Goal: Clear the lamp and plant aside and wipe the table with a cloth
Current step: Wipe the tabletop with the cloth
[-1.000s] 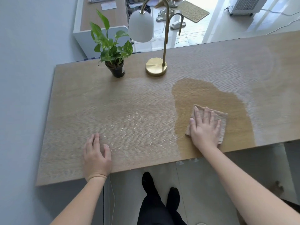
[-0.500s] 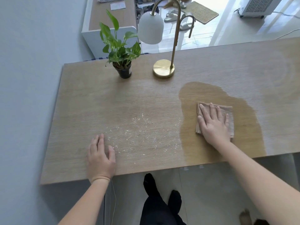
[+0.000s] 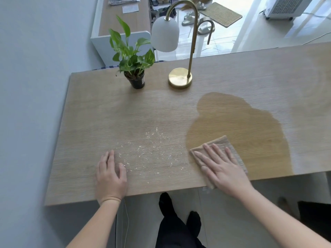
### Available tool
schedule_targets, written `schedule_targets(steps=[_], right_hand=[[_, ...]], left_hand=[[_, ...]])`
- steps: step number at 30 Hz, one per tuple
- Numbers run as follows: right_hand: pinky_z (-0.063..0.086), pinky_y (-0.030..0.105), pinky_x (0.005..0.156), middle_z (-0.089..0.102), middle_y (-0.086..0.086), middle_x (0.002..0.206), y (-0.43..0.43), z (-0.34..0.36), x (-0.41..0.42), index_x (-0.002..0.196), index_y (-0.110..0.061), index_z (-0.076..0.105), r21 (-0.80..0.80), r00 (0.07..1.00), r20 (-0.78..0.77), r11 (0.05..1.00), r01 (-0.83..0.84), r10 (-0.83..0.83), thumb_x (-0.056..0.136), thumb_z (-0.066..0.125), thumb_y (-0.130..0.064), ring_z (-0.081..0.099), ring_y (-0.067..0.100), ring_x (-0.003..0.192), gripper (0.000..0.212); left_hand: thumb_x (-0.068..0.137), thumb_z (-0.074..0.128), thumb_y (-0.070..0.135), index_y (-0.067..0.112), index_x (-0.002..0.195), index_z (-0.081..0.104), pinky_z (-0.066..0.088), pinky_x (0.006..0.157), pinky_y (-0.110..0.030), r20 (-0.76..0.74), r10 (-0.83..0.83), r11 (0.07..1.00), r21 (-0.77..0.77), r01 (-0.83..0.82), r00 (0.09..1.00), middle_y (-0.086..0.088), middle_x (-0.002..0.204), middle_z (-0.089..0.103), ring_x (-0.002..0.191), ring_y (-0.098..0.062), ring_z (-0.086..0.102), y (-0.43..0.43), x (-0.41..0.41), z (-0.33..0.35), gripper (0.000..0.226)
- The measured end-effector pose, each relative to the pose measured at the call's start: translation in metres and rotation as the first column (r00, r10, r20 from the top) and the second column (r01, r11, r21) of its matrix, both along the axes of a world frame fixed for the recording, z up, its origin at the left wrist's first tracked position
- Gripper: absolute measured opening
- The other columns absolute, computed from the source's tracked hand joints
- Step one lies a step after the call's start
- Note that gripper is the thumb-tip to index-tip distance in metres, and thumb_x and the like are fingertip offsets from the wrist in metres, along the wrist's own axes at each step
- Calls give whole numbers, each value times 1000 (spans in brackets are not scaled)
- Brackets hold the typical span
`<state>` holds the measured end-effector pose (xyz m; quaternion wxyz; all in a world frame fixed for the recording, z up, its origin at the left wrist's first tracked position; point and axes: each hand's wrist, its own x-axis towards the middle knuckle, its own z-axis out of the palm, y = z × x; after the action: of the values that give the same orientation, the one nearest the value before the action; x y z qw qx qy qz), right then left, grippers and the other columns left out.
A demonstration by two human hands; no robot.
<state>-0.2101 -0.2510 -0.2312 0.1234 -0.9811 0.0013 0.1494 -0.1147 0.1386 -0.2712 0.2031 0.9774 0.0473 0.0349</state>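
A long wooden table [image 3: 107, 111] fills the view. My right hand [image 3: 222, 167] lies flat, fingers spread, pressing a folded beige cloth [image 3: 231, 147] onto the table near its front edge, at the left rim of a dark wet patch [image 3: 238, 120]. My left hand [image 3: 110, 174] rests open on the table near the front left. Pale crumbs [image 3: 150, 149] are scattered between the two hands. A small green plant in a black pot [image 3: 135, 68] and a brass lamp with a white shade [image 3: 180, 77] stand at the table's far edge.
A grey wall [image 3: 26, 86] borders the table on the left. Beyond the table stand a low white cabinet [image 3: 123, 20], sandals and a doormat [image 3: 220, 13] on the tiled floor. My dark-clad legs [image 3: 177, 221] show below the front edge.
My right hand has slid the cloth left and toward the front edge, from the middle of the wet patch to its left rim. My left hand stays put.
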Motion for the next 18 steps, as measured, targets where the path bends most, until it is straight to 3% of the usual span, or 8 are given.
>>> schedule_targets(steps=[4, 9, 14, 18], right_hand=[[-10, 46, 132, -15, -22, 174, -50, 0, 30, 157, -68, -12, -33, 987, -14, 987, 157, -157, 107, 5, -69, -18, 9, 162, 53], [-13, 49, 130, -11, -13, 177, -11, -11, 85, 164, -59, -2, 3, 924, -4, 924, 382, -382, 109, 13, -65, -14, 17, 164, 57], [-13, 52, 130, -23, -12, 174, 52, -9, 57, 159, -60, -18, 19, 990, -11, 990, 139, -139, 109, 5, -66, -25, 19, 161, 55], [-7, 51, 131, -17, -17, 175, 47, -5, -3, 162, -58, -13, 8, 999, 10, 999, -51, 51, 112, 11, -63, -22, 11, 162, 56]], left_hand=[[102, 37, 46, 15, 160, 48, 36, 123, -55, 3, -6, 1000, 3, 6, 1000, -8, 162, 46, 151, -31, 37, 1, 1, -1, 67], [103, 37, 46, 15, 160, 47, 34, 125, -54, -8, -5, 1000, 2, 6, 1000, -8, 163, 45, 153, -30, 35, 2, 0, -1, 67], [102, 37, 47, 16, 160, 47, 34, 125, -54, -9, 1, 1000, -7, -1, 1000, -8, 163, 45, 153, -30, 35, 2, -1, 0, 66], [103, 36, 47, 15, 160, 47, 34, 124, -54, -11, 0, 1000, 1, 0, 1000, -8, 163, 46, 153, -30, 35, 0, -1, 3, 67]])
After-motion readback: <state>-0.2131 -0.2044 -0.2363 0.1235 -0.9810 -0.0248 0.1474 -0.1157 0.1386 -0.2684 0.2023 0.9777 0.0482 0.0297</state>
